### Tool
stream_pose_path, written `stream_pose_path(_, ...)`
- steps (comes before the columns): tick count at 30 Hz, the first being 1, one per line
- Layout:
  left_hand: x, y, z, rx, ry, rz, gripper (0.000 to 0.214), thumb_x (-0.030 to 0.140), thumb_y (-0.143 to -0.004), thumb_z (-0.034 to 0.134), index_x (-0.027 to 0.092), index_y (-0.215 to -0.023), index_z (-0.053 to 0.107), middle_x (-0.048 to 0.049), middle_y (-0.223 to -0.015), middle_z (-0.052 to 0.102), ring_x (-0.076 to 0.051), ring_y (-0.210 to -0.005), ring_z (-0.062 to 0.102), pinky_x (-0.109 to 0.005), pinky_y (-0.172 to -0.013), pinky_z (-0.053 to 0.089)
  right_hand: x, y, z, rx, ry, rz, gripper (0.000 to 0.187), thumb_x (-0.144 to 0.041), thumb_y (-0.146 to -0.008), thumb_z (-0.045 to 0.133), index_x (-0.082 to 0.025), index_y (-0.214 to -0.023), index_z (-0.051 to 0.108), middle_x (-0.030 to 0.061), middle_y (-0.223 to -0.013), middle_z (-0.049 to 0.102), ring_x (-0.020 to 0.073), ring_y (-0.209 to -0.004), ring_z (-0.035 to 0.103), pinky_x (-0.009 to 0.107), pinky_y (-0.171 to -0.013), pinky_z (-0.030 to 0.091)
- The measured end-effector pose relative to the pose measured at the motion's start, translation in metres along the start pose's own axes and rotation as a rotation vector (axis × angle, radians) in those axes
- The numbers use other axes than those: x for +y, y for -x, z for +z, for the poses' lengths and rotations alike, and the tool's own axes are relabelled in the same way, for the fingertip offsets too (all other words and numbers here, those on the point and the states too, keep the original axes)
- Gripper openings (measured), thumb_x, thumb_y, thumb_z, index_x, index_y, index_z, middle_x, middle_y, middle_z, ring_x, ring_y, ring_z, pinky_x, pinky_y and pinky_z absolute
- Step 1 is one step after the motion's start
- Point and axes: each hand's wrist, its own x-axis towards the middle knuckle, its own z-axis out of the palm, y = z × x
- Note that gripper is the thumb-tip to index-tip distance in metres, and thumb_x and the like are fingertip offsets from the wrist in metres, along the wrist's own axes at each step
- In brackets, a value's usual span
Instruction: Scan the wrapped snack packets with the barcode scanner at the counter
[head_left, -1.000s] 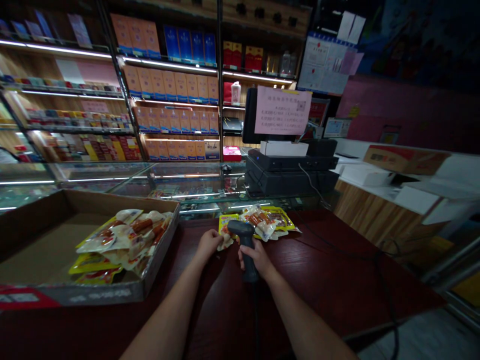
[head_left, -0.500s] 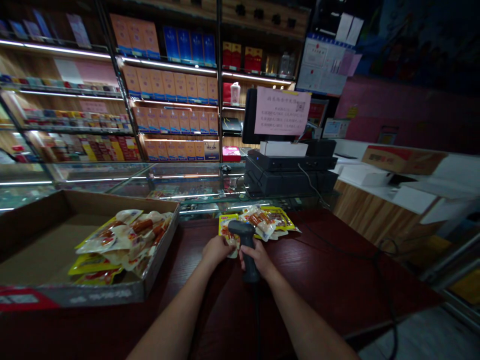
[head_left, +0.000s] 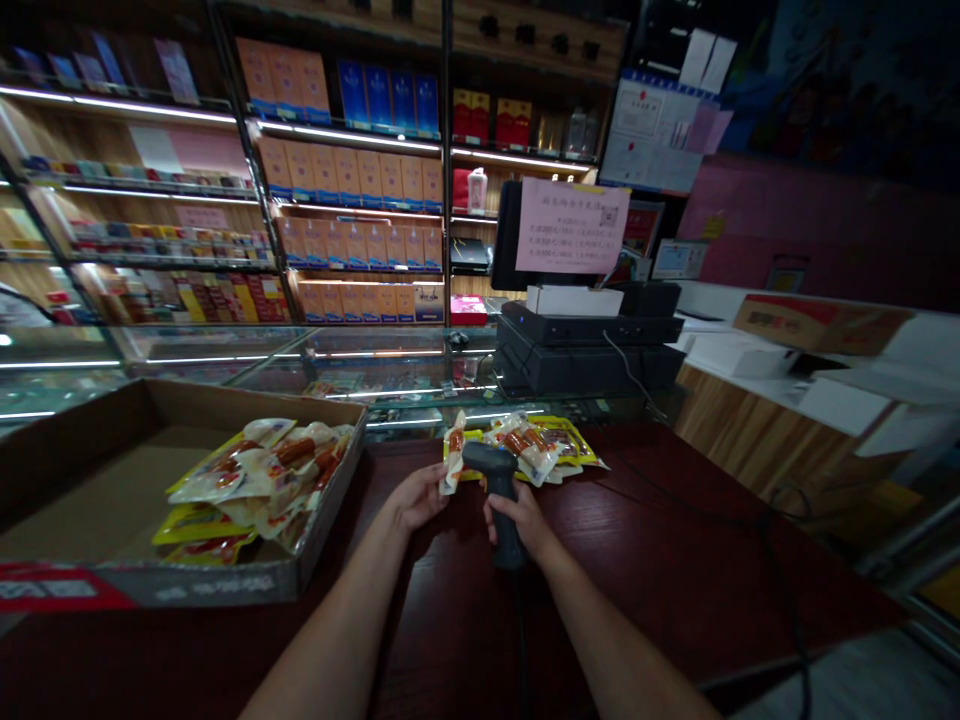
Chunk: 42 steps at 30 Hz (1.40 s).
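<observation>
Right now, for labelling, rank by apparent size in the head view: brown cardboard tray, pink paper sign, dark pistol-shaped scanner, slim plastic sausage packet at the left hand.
Brown cardboard tray
Pink paper sign
Dark pistol-shaped scanner
Slim plastic sausage packet

left forearm (head_left: 337, 615), lower left of centre: bare, long, tapering to a bare wrist | left hand (head_left: 420, 497), mid-frame: bare, nails too small to make out | right forearm (head_left: 600, 630), lower right of centre: bare, likewise tapering | right hand (head_left: 523, 522), mid-frame: bare, fingers partly hidden
</observation>
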Motion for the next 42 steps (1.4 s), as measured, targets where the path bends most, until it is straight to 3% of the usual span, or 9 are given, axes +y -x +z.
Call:
stream_pose_path(3,0.001,0.002,0.000,-0.113,0.116,-0.016,0.014,0.011,-0.078,0.058,0.012,-0.090,0.064,-0.0072,-0.078,0.067,-0.013,-0.060,0.061,-0.022,-0.051,0.048,-0.002,0.002,0.001,-0.013,-0.005,0.001,0.042,-0.040,-0.065,0.068,-0.015,-0.095,0.051,-0.0042,-0.053,0.060,0.0115,-0.035,0.054,0.020,-0.035,0.040)
stream_pose_path(5,0.002,0.002,0.000,-0.091,0.207,0.032,0.014,0.008,-0.079,0.055,0.014,-0.090,0.062,-0.0058,-0.079,0.067,-0.013,-0.065,0.063,-0.024,-0.057,0.052,-0.004,0.003,0.002,-0.025,-0.009,0.000,0.043,-0.040,-0.065,0.069,-0.015,-0.095,0.052,-0.0039,-0.054,0.060,0.0118,-0.035,0.054,0.020,-0.034,0.040)
stream_pose_path(16,0.005,-0.013,-0.002,0.436,0.260,0.352,0.025,-0.008,-0.069,0.044,0.015,-0.072,0.054,-0.0001,-0.063,0.062,-0.010,-0.059,0.062,-0.025,-0.066,0.055,-0.003,0.004,0.003,-0.077,0.018,0.017,0.045,-0.041,-0.065,0.069,-0.014,-0.097,0.053,-0.0039,-0.054,0.060,0.0115,-0.036,0.054,0.021,-0.035,0.041)
stream_pose_path(22,0.003,-0.007,0.002,0.476,0.324,0.233,0.028,-0.004,-0.063,0.040,0.016,-0.077,0.054,-0.0023,-0.068,0.062,-0.012,-0.065,0.064,-0.028,-0.070,0.055,-0.003,0.004,0.005,-0.088,0.058,0.036,0.043,-0.040,-0.065,0.069,-0.015,-0.096,0.053,-0.0042,-0.053,0.060,0.0114,-0.035,0.054,0.020,-0.034,0.040)
stream_pose_path(28,0.006,-0.003,-0.002,0.470,0.421,0.193,0.020,0.029,-0.082,0.039,0.016,-0.083,0.055,-0.0106,-0.080,0.063,-0.018,-0.076,0.066,-0.029,-0.065,0.055,-0.003,0.004,0.005,-0.086,0.049,0.046,0.045,-0.041,-0.064,0.070,-0.014,-0.096,0.053,-0.0042,-0.052,0.060,0.0114,-0.035,0.053,0.020,-0.034,0.040)
stream_pose_path(32,0.008,-0.007,0.000,0.561,0.185,0.230,0.025,0.030,-0.086,0.037,0.017,-0.070,0.052,-0.0059,-0.066,0.058,-0.014,-0.064,0.063,-0.026,-0.060,0.052,-0.002,0.004,0.005,-0.092,0.057,0.049,0.045,-0.041,-0.065,0.069,-0.014,-0.097,0.053,-0.0043,-0.053,0.059,0.0117,-0.035,0.053,0.021,-0.035,0.039)
stream_pose_path(37,0.029,-0.005,-0.016,0.698,-0.705,0.733,0.024,0.038,-0.081,0.050,0.017,-0.079,0.061,-0.0059,-0.079,0.065,-0.019,-0.079,0.062,-0.031,-0.075,0.048,0.002,0.001,0.002,-0.097,0.049,0.037,0.044,-0.041,-0.065,0.069,-0.014,-0.097,0.053,-0.0038,-0.053,0.059,0.0122,-0.035,0.054,0.021,-0.035,0.039)
stream_pose_path(39,0.034,-0.006,-0.029,0.762,-1.053,0.723,0.024,0.035,-0.082,0.048,0.018,-0.089,0.064,-0.0097,-0.091,0.067,-0.023,-0.089,0.061,-0.035,-0.082,0.045,0.005,-0.001,0.001,-0.094,0.035,0.031,0.046,-0.041,-0.064,0.070,-0.014,-0.096,0.053,-0.0037,-0.053,0.060,0.0122,-0.035,0.054,0.021,-0.034,0.039)
stream_pose_path(42,0.032,-0.010,-0.043,0.785,-1.335,0.539,0.020,0.029,-0.077,0.054,0.018,-0.089,0.065,-0.0153,-0.096,0.066,-0.031,-0.096,0.059,-0.042,-0.085,0.042,0.009,-0.002,-0.001,-0.085,0.030,0.027,0.046,-0.042,-0.063,0.070,-0.014,-0.096,0.053,-0.0033,-0.052,0.060,0.0122,-0.034,0.054,0.020,-0.034,0.039)
